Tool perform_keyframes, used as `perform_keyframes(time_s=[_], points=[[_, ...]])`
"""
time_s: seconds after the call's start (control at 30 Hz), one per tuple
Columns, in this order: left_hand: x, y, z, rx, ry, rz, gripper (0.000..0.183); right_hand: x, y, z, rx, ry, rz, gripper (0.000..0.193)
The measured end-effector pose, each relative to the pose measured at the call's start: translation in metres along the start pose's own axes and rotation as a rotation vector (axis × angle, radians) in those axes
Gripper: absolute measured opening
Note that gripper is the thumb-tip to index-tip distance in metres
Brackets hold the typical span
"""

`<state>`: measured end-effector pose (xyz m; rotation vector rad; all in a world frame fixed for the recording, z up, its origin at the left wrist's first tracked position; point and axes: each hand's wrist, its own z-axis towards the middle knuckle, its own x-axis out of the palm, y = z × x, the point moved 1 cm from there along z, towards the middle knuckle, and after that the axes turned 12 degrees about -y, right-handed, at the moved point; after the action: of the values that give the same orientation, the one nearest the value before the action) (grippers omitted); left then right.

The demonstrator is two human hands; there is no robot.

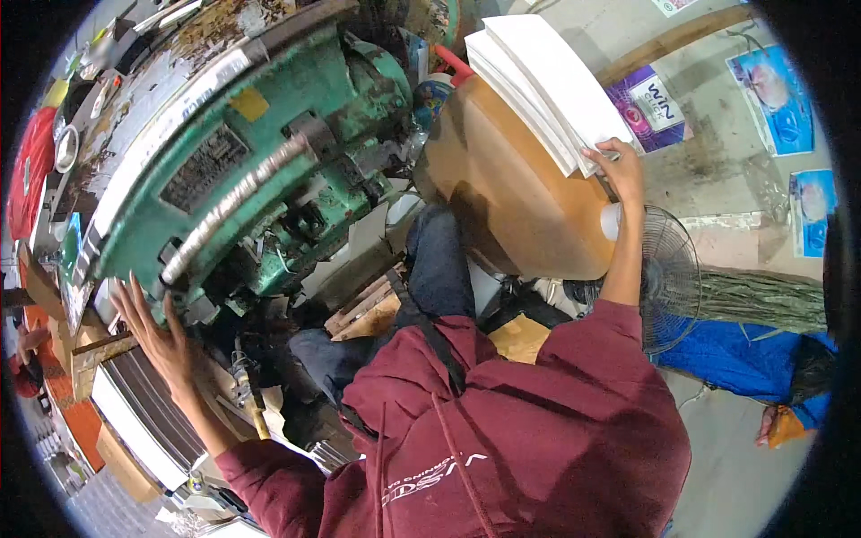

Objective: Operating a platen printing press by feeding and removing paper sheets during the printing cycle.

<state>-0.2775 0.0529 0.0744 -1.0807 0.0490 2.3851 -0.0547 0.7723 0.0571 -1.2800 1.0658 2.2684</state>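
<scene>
My right hand [621,172] pinches the near corner of a stack of white paper sheets [547,85], its fingers bent over the edge. The stack lies on a rounded tan-brown surface [516,188] to my right, its sheets slightly fanned along the left side. My left hand [154,336] is open with its fingers spread and nothing held. Its fingertips are at the lower left end of a green machine [269,134]; whether they touch it I cannot tell. A pale wrapped rod [235,208] runs along the machine's front.
A wire-guarded fan [668,278] stands beside my right forearm. Behind the machine is a worn, cluttered bench [161,67]. Dark-edged white stacked material [148,408] lies below my left hand. A purple box panel [647,108] and blue packaging sheets [776,99] lie at the right.
</scene>
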Motion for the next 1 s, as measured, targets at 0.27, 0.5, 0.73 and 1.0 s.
perform_keyframes(time_s=[0.27,0.5,0.73,1.0], points=[[0.071,0.022,0.077,0.187,0.053,-0.107,0.057,-0.039,0.073,0.010,-0.152,-0.620,0.160,0.029],[0.107,0.020,-0.026,-0.188,0.765,-0.005,0.090,-0.043,0.192,0.014,-0.419,-0.072,0.625,0.028],[-0.037,-0.079,-0.104,-0.053,0.668,-0.100,0.091,0.152,0.277,-0.040,-0.356,0.726,0.811,0.020],[-0.190,-0.053,-0.135,-0.395,0.288,0.386,0.077,0.277,0.356,-0.024,-0.971,0.978,0.369,0.040]])
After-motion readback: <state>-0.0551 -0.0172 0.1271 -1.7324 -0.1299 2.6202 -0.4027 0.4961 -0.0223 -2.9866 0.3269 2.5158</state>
